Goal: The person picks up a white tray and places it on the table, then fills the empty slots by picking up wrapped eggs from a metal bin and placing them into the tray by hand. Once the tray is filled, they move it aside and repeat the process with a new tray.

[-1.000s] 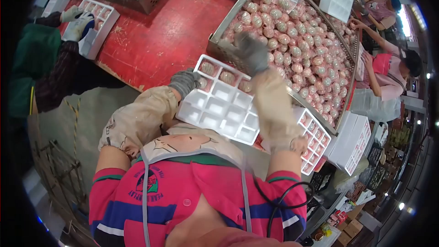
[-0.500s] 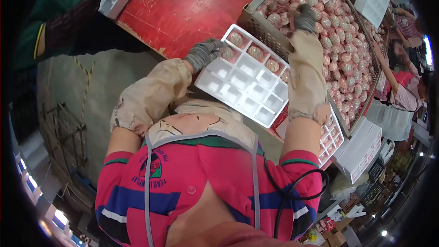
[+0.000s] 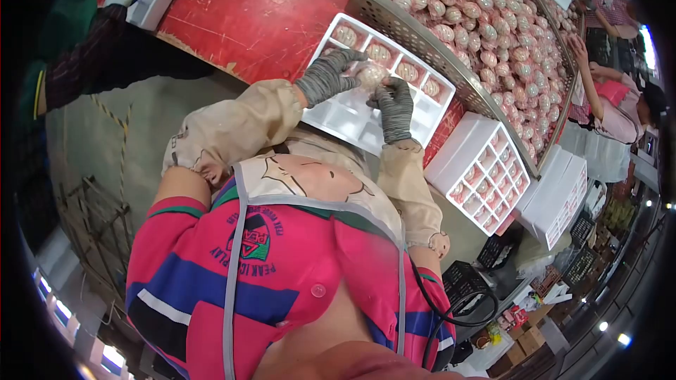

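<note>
Seating a net-wrapped fruit in the second row of the white foam tray, just below the four filled cells of the top row, by the look of it. Gripping it with both gloved hands: left hand curled over one side, right hand half closed, fingertips against the near side. Next calls for pressing it level, then easing both grips off. Reads "PEAK" and "PLAY" on the shirt emblem; cannot make out the rest.
</note>
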The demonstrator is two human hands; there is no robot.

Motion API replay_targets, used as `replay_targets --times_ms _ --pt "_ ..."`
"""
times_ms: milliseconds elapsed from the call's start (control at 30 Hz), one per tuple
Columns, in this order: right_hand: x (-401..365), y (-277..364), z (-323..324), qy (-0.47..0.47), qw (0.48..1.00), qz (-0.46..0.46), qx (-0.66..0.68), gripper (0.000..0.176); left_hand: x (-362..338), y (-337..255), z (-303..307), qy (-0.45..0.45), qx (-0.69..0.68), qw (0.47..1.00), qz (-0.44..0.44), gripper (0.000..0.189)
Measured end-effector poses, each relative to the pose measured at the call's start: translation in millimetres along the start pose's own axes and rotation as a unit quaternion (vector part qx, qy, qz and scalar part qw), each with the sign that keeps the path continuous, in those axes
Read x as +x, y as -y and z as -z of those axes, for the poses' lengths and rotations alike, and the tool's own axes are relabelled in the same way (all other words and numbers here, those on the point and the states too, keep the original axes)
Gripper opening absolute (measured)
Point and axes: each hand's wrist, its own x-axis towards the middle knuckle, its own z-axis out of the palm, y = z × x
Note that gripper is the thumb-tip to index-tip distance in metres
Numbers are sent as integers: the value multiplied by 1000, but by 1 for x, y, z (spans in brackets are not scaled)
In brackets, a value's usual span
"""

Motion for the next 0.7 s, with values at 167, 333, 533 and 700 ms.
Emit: replay_targets --times_ms 167,333,533,700 --pt "-16 42 16 40 808 115 -576 29 10 3 -11 10 254 963 -93 42" --pt "26 53 19 108 726 246 -633 32 26 -1 -8 64 316 944 -71 33" --pt "29 53 19 128 704 208 -667 29 26 -11 -11 90 387 917 -30 29" --pt "32 43 16 175 658 195 -706 35 32 -4 -13 108 395 912 -24 29"
